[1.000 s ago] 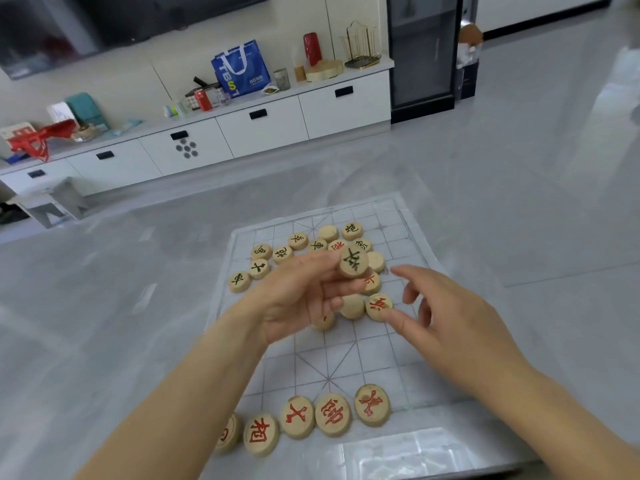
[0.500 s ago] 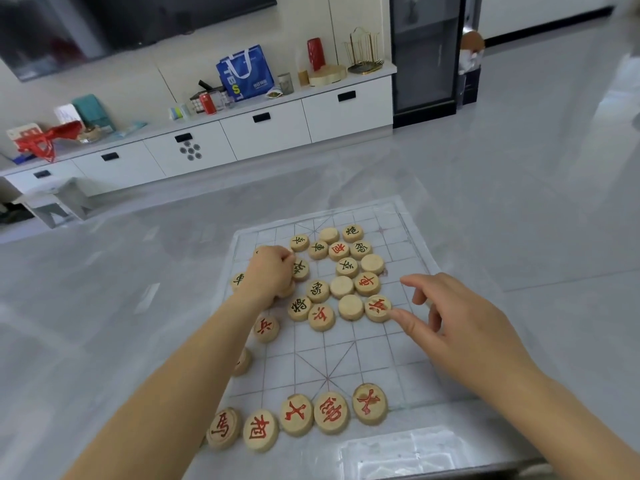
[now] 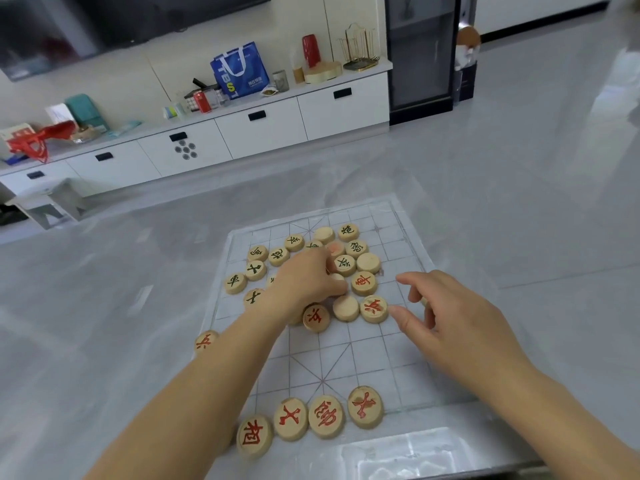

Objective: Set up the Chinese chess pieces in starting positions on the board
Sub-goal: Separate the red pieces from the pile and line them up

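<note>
Our left hand (image 3: pixel 308 280) curls over the heap of pieces (image 3: pixel 346 264) mid-board (image 3: pixel 381 358), perhaps pinching one; we cannot tell. Our right hand (image 3: pixel 453 317) hovers beside it, fingers spread. Four red pieces (image 3: pixel 326 416) line the near edge.

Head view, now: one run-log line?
step: sorting | left hand: fingers curled over loose pieces mid-board, grip unclear | right hand: open, thumb by red piece | near row: four red pieces showing
</note>
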Demonstrator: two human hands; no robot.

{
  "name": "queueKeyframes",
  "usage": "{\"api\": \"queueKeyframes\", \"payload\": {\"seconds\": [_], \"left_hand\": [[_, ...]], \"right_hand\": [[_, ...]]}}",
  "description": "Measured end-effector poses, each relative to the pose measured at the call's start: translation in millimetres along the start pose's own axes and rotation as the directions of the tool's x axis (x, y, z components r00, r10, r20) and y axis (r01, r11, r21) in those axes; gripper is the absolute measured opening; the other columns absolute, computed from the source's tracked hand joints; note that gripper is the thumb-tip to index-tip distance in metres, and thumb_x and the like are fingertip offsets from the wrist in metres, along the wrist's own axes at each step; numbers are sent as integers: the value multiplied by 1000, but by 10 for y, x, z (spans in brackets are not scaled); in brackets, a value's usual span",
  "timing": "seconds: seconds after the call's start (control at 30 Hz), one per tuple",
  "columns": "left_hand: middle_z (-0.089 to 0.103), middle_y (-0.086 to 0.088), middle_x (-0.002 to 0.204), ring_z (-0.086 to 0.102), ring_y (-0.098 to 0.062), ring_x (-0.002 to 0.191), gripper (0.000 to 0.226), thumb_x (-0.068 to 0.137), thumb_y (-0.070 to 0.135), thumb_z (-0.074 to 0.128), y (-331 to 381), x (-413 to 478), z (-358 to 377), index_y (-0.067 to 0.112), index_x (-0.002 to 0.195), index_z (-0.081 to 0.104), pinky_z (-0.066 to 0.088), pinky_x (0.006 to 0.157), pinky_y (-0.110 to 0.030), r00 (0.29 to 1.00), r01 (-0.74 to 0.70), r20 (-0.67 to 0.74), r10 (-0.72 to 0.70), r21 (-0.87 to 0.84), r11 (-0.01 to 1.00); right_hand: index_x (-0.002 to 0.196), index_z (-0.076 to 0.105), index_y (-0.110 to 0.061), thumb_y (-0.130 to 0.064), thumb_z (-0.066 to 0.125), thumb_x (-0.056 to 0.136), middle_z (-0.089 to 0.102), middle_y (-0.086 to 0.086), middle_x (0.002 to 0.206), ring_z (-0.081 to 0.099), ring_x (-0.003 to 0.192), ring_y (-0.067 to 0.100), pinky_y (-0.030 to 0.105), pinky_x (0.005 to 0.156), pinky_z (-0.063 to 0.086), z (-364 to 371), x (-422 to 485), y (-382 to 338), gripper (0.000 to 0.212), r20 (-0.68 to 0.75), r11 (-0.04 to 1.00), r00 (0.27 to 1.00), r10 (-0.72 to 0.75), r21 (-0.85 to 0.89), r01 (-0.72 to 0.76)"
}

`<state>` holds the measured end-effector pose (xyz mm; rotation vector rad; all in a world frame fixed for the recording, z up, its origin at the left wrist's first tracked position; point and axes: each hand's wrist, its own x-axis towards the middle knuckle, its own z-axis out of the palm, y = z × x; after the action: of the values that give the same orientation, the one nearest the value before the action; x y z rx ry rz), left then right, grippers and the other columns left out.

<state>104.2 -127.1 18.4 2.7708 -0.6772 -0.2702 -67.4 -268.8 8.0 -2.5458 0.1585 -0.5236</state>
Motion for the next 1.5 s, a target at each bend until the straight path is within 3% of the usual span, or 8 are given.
{"api": "queueKeyframes", "payload": {"seconds": [0.17,0.3,0.4,0.63,0.8,0.93,1.33,1.5], "left_hand": [[65,5,84,64,-13,75,12,78,25,63,4,-169,-207,19,88,63,48,60,-29,991,78,-53,-122,-513,855],[65,-4,86,66,-17,68,20,84,15,55,-103,-407,-297,13,101,65,39,47,-21,912,400,396,-112,-916,23],[67,-13,94,65,-21,68,30,90,15,45,-205,-578,-249,6,114,61,43,50,-21,888,459,458,46,-871,-175],[69,-18,101,64,-20,77,27,94,7,43,-229,-793,-300,1,116,57,46,57,-21,934,357,355,31,-929,-96],[71,-8,80,63,-12,64,21,95,5,46,-205,-852,-262,-7,110,57,43,49,-19,965,255,263,14,-946,199],[66,-6,69,61,-18,68,10,95,7,50,-142,-791,-143,1,101,56,41,49,-21,972,224,234,5,-935,274],[67,-2,72,62,-14,68,16,94,11,52,-138,-760,16,10,109,60,43,48,-19,980,195,196,-29,-928,318],[69,-13,89,67,-19,74,21,88,26,64,-434,-592,-76,10,102,59,53,54,-27,968,123,-19,-249,-832,542]], "right_hand": [[125,50,-32,-36,48,92,52,-11,112,53,89,10,28,72,44,110,236,-43,33,72,998,997,35,-62,-31],[132,41,-38,-15,41,92,43,-3,112,43,96,20,29,77,31,190,618,5,46,275,946,961,-37,-302,123],[135,36,-42,-14,37,93,35,-1,107,27,89,16,30,82,26,207,844,-26,51,459,869,886,-65,-411,277],[121,41,-28,-27,47,89,46,1,114,46,105,22,32,81,30,306,1001,62,33,487,755,857,-169,-494,430],[99,49,-25,-42,60,76,49,-7,99,50,92,16,30,79,34,-192,642,125,31,323,910,943,-83,-361,204],[91,50,-32,-41,67,70,54,-16,86,54,80,6,25,72,45,-661,-56,213,29,454,977,878,148,-203,-59],[111,38,-49,-50,72,69,47,-19,100,51,89,1,23,81,46,-653,-445,312,54,566,975,796,215,-166,-145],[118,45,-44,-51,72,66,54,-15,96,55,83,4,19,65,40,-631,-87,287,59,302,969,933,198,84,-233]]}}
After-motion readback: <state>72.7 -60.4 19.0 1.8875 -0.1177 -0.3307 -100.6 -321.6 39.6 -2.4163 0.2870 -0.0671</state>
